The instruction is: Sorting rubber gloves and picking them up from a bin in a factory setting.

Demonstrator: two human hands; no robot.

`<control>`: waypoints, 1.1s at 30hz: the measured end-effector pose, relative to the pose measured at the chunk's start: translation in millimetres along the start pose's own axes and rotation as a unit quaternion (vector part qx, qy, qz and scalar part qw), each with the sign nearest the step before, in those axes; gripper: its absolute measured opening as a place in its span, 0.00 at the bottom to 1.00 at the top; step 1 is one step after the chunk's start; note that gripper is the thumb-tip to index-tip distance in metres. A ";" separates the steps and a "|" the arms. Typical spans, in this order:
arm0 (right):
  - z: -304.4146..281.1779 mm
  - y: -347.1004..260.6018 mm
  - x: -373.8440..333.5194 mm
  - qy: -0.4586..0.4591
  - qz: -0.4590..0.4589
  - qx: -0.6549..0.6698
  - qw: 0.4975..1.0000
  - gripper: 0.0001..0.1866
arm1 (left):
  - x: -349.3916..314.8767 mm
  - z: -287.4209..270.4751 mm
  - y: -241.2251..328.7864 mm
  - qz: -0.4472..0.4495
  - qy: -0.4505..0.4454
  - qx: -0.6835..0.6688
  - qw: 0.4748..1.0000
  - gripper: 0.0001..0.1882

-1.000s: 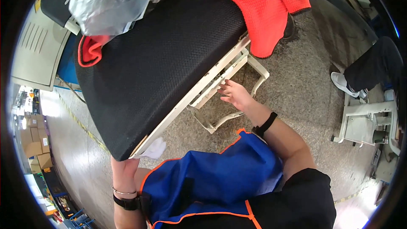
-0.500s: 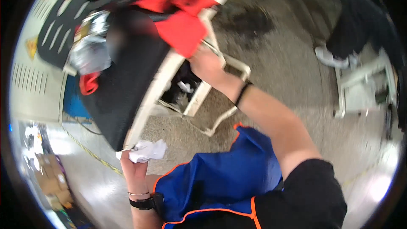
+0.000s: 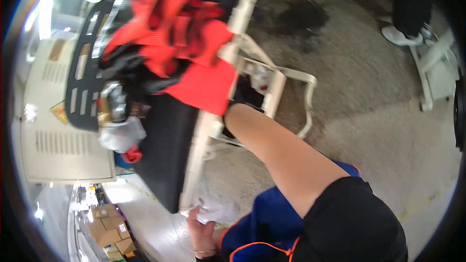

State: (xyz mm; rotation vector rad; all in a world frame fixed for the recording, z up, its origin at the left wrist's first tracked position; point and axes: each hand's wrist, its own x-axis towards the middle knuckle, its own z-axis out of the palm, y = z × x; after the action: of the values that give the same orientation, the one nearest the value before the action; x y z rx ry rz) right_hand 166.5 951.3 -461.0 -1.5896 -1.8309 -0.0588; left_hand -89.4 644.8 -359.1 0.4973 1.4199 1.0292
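By black-topped table [image 3: 165,153], left hand [image 3: 201,232] touching crumpled white cloth [image 3: 221,211], right hand hiding beyond red textured fabric [image 3: 206,85] (can't tell either grip).

the right arm [image 3: 281,153] wore a short, loose-cut black fabric sleeve [image 3: 357,211]. a deep blue fabric apron [image 3: 266,213] was worn at the front, edged with narrow bright orange piping [image 3: 259,243]. the bare left hand [image 3: 200,234] carried a thin, silver-coloured bracelet [image 3: 205,251] at its wrist; a black band [image 3: 208,258] beside it was partly cut off by the lower edge.
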 end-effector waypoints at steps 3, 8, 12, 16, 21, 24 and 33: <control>-34.8 40.7 2.2 0.057 -0.039 -0.048 0.996 0.20 | 21.0 33.7 -23.1 -0.048 -0.030 0.011 0.998 0.20; -54.8 53.7 -78.3 0.105 -0.133 -0.032 0.985 0.20 | 18.8 10.4 -16.2 -0.053 -0.030 -0.098 0.993 0.20; -76.3 75.5 -84.5 0.132 -0.154 -0.049 0.978 0.19 | 30.7 18.2 -19.3 -0.082 -0.054 -0.119 0.988 0.19; -90.7 80.4 -95.3 0.135 -0.173 -0.045 0.975 0.19 | 29.9 16.3 -21.9 -0.057 -0.066 -0.119 0.989 0.19; -118.7 102.3 -123.2 0.128 -0.179 -0.052 0.974 0.18 | 56.7 -2.4 -36.3 0.056 -0.126 0.001 0.990 0.17; -141.0 107.4 -171.0 -0.084 -0.124 -0.146 0.978 0.14 | 52.0 39.9 -28.3 -0.051 -0.080 -0.126 0.987 0.17; -144.7 120.4 -261.3 -0.110 -0.226 -0.069 0.965 0.03 | 39.3 81.8 -32.0 -0.062 -0.142 -0.111 0.982 0.16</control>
State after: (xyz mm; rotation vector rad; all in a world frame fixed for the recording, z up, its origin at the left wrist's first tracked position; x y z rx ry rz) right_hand 340.8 691.4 -536.7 -1.2763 -2.3830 -0.2287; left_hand -9.1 683.8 -395.0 0.3709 1.0562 0.9597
